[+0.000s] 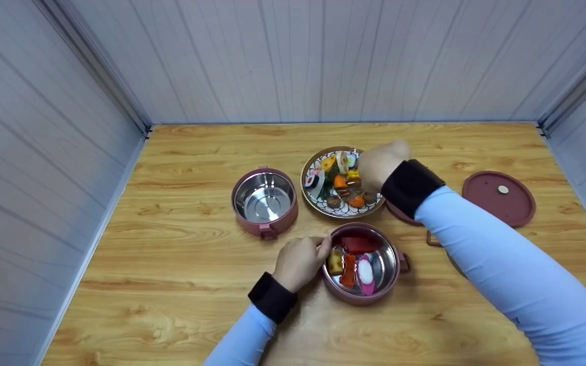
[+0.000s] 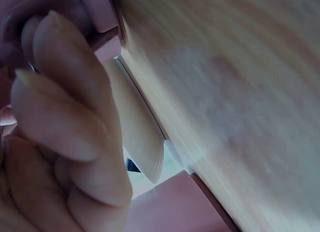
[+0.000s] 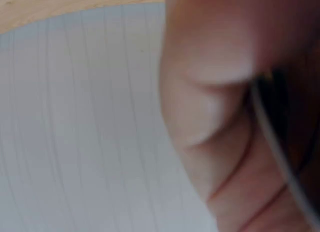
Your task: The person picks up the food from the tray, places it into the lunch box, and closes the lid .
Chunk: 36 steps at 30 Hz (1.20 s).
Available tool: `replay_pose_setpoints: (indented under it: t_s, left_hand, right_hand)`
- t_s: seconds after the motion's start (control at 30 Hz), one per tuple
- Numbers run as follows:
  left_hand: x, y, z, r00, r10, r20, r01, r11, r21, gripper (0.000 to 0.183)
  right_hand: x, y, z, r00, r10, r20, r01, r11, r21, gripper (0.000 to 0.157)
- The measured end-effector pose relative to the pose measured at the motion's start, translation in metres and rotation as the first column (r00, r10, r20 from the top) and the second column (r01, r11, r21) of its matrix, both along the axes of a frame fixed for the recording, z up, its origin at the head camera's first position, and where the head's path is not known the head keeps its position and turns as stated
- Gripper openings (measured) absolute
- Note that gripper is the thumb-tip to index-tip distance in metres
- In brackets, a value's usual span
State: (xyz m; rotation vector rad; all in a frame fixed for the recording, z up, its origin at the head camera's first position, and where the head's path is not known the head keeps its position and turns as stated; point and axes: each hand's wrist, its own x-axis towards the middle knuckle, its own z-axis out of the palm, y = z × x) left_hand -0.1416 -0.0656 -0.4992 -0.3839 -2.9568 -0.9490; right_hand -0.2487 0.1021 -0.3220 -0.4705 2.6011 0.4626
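My left hand [image 1: 298, 262] grips the left side of a round pink lunch pot [image 1: 361, 301], thumb over its rim. In the left wrist view, its curled fingers [image 2: 70, 111] overlap the pink handle. Toy food lies in this steel-lined pot: a red piece [image 1: 359, 245], a yellow piece [image 1: 334, 264], an orange strip [image 1: 348, 270] and a pink-and-white piece [image 1: 365, 272]. My right hand [image 1: 380, 165] is over the right side of a patterned plate [image 1: 318, 204] piled with toy food. Its fingers [image 3: 200, 111] curl beside a dark thing with a thin grey edge; I cannot tell what it is.
A second pink pot [image 1: 267, 201], with nothing in it, stands left of the plate. A pink lid [image 1: 496, 198] with a pale knob lies at the right. Beneath the right forearm, another pink piece [image 1: 400, 211] and a brown handle [image 1: 432, 239] partly show. White panels [image 1: 293, 61] enclose the wooden table.
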Motion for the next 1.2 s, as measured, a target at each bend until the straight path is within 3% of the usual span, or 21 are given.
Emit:
replay_pose_setpoints:
  t_s: [0.17,0.27,0.57,0.7,0.87,0.93,1.0,1.1,1.2]
  left_hand:
    - [-0.001,0.002,-0.001,1.0,-0.006,-0.01,0.006,1.0,-0.001,0.042]
    - [-0.002,0.002,-0.002,1.0,-0.007,-0.026,0.007,1.0,0.0,0.042]
    - [-0.005,0.002,-0.004,0.999,-0.005,-0.038,0.005,1.0,-0.002,0.042]
    - [-0.005,0.001,-0.002,1.0,-0.004,-0.031,0.004,1.0,0.003,0.042]
    - [-0.006,-0.001,-0.001,1.0,-0.001,-0.028,0.001,1.0,0.003,0.042]
    - [-0.005,-0.002,-0.001,0.999,-0.001,-0.032,0.001,1.0,0.001,0.042]
    - [-0.005,-0.003,-0.001,1.0,0.001,-0.031,-0.001,1.0,0.001,0.043]
    - [-0.005,-0.003,-0.001,0.999,0.001,-0.034,-0.001,1.0,0.002,0.043]
    - [-0.005,-0.003,-0.002,0.999,0.005,-0.033,-0.005,1.0,0.003,0.042]
  right_hand:
    - [0.007,0.004,-0.006,0.993,-0.031,-0.113,0.028,0.999,-0.032,0.009]
    - [0.011,0.013,-0.004,0.99,-0.044,-0.133,0.036,0.997,-0.068,0.011]
    - [0.02,0.061,0.022,0.983,-0.101,-0.152,0.064,0.97,-0.234,0.024]
    - [0.038,0.084,0.034,0.977,-0.047,-0.207,-0.012,0.961,-0.277,0.023]
    - [0.079,0.104,0.037,0.954,0.018,-0.299,-0.114,0.945,-0.307,0.015]
    - [0.096,0.109,0.033,0.929,0.077,-0.363,-0.196,0.932,-0.306,0.015]
    - [0.111,0.113,0.028,0.876,0.161,-0.454,-0.314,0.906,-0.284,0.019]
    - [0.126,0.117,0.02,0.768,0.304,-0.563,-0.498,0.837,-0.226,0.021]
    - [0.13,0.119,0.012,0.636,0.427,-0.643,-0.661,0.731,-0.168,0.016]
